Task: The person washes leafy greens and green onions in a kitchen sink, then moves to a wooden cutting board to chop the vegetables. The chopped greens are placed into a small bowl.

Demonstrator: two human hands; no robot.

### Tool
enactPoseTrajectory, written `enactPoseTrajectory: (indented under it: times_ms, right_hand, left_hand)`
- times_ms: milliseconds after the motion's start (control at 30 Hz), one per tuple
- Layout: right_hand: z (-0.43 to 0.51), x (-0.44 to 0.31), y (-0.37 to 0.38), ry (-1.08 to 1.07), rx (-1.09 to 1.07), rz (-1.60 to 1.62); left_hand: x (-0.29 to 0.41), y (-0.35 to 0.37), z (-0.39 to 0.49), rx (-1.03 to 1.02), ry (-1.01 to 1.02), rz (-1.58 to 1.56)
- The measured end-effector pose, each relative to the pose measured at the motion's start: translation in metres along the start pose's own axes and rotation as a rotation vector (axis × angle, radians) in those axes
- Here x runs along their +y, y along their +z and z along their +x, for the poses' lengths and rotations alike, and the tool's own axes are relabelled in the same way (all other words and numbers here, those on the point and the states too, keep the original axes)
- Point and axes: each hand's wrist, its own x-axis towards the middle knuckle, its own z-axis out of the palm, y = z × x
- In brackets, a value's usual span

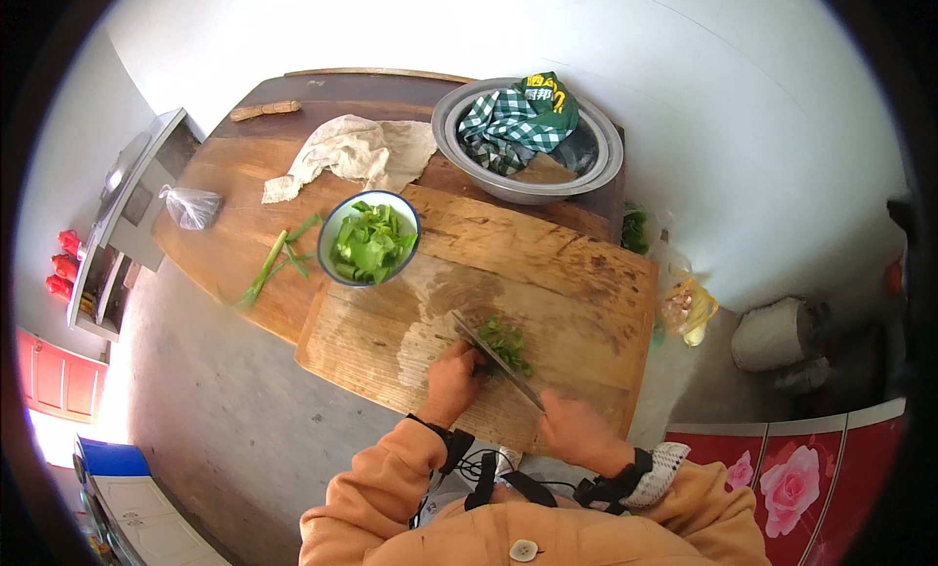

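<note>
My right hand (580, 428) grips the handle of a kitchen knife (506, 366), whose blade points up and to the left over the board. Just left of the blade, my left hand (453, 379) has its fingers curled down on green stems, mostly hidden beneath them. Chopped greens (503, 343) lie in a small pile along the blade's right side. Under all this is a large wooden cutting board (579, 295), wet around its middle. A blue-rimmed white bowl (327, 262) stands at the board's far left corner, holding cut green leaves (372, 243).
Left of the bowl lies a green onion (270, 265) on the wooden table (220, 166), with a tied plastic bag (192, 207) beyond. A beige cloth (344, 148), a wooden stick (265, 111) and a metal basin (506, 188) holding checkered fabric (516, 119) sit farther back. Bagged produce (689, 309) hangs at right.
</note>
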Motion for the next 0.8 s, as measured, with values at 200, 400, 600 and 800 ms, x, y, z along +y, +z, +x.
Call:
enactPoseTrajectory:
  times_ms: [200,400,600,800]
  right_hand:
    - [0.021,-0.004,0.017,0.005,0.064,-0.019]
    - [0.020,0.006,0.018,-0.097,0.251,0.155]
    - [-0.018,0.025,-0.011,-0.075,0.426,0.258]
    - [-0.058,0.039,-0.023,-0.041,0.574,0.436]
  left_hand:
    - [0.008,-0.004,-0.009,-0.016,0.050,0.041]
    - [0.029,-0.037,-0.015,-0.125,0.038,0.062]
    - [0.034,-0.066,-0.001,-0.082,0.093,0.199]
    - [0.053,-0.053,0.027,-0.122,0.425,0.182]
